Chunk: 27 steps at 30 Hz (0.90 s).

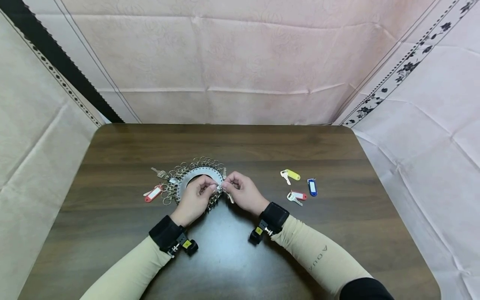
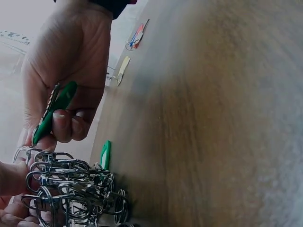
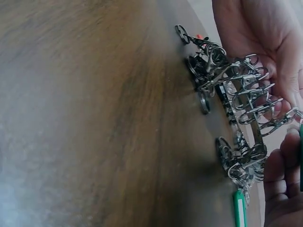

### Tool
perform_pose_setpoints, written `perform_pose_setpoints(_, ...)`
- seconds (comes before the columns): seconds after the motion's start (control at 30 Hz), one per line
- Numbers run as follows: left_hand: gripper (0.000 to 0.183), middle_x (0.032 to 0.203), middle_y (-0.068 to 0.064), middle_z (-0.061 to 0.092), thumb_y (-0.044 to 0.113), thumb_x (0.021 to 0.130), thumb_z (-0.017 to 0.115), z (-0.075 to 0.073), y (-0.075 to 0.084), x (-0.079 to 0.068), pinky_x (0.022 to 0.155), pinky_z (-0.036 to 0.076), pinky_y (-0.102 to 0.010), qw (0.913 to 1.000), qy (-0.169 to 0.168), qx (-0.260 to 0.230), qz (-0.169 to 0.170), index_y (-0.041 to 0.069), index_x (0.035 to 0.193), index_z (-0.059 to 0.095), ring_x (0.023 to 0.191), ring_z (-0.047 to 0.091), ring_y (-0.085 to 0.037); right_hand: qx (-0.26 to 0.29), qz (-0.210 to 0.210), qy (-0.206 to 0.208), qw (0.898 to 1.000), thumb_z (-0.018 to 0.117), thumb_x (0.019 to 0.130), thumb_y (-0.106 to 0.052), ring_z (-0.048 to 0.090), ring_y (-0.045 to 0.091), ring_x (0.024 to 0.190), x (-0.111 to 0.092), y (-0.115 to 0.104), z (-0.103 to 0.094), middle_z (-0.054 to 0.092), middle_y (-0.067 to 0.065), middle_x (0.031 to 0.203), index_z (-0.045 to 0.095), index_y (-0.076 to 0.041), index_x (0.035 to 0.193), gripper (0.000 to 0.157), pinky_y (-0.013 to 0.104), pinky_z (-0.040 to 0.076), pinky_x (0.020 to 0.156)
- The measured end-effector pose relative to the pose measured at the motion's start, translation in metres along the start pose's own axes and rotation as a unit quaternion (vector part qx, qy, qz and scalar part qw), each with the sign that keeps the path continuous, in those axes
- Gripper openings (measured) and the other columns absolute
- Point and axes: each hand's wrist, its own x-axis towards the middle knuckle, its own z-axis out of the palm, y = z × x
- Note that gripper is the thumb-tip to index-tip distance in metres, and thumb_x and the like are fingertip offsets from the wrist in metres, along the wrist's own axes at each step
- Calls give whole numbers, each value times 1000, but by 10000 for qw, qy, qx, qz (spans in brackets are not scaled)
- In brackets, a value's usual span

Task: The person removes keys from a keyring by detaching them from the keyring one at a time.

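A round metal key holder (image 1: 202,170), fringed with many clips and split rings, lies on the table at centre left. My left hand (image 1: 195,198) grips its right side, thumb and fingertips pinching at a clip (image 3: 272,124). Opposite it, my right hand (image 1: 243,193) pinches the small ring of a green key tag (image 2: 56,111). That tag lies against the right fingers with a key (image 2: 49,105) alongside. Another green tag (image 3: 240,208) hangs from the holder's near side. On the left side, a red tag (image 1: 151,194) and a key (image 1: 160,173) are attached.
Right of my right hand, a yellow tag (image 1: 292,174) with a key, a blue tag (image 1: 312,187) and a red tag (image 1: 299,195) with a key lie on the brown table (image 1: 225,271). Pale cloth (image 1: 243,62) hangs behind the table's far edge.
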Motion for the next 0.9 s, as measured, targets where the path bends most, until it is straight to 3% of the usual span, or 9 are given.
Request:
perform_pose_setpoints(0.13,7,87,-19,66,-3,90,59,1,-12,2,69,48,-30,9986,63,483,208,-3,95,63,79,58,-23,75,-27,47,10000,58,93,-5,39,6,49,-3,-16,-1,49,0,64,58,4,89,10,19,33,44)
perform_pose_setpoints(0.27,5,86,-10,67,3,91,61,3,-22,4,70,49,-36,9938,93,1012,453,4,94,65,76,57,-15,160,-36,84,9998,56,93,0,38,5,48,-6,-39,-4,49,3,64,56,10,89,10,19,31,44)
perform_pose_setpoints(0.37,5,85,-7,68,6,91,61,3,-22,4,68,50,-38,9926,90,1125,456,7,94,65,75,57,-14,80,49,45,9999,55,93,0,37,5,49,-7,-44,-6,52,9,66,57,10,91,11,18,31,44)
perform_pose_setpoints(0.47,5,84,-7,67,7,91,61,3,-20,3,67,49,-37,9921,87,1183,414,7,94,65,74,56,-13,24,28,47,10000,55,93,0,39,5,50,-7,-42,-7,57,19,71,57,10,91,11,17,32,46)
perform_pose_setpoints(0.6,5,84,-8,66,6,91,62,4,-17,4,68,49,-37,9914,95,1257,360,5,94,64,74,56,-14,250,40,25,9997,56,94,-3,53,23,54,-1,-24,-6,60,31,80,57,9,93,13,17,40,47)
perform_pose_setpoints(0.73,5,83,-8,64,7,91,61,4,-15,4,68,48,-37,9913,6,1302,175,5,95,63,74,54,-15,348,164,-37,9993,56,95,-9,62,37,61,3,-8,-5,61,25,78,57,4,94,13,26,51,50)
perform_pose_setpoints(0.83,5,83,-8,62,8,92,60,3,-16,5,67,48,-35,9915,-135,1297,48,6,95,62,73,54,-15,263,163,-104,9995,55,96,-12,63,35,58,2,-7,-5,59,18,73,55,0,94,12,37,55,54)
perform_pose_setpoints(0.9,4,82,-7,62,8,91,61,2,-17,5,66,48,-34,9914,-254,1284,29,7,95,62,73,54,-14,239,139,-154,9995,54,97,-12,63,30,56,2,-7,-5,58,17,72,54,-2,94,11,39,55,54)
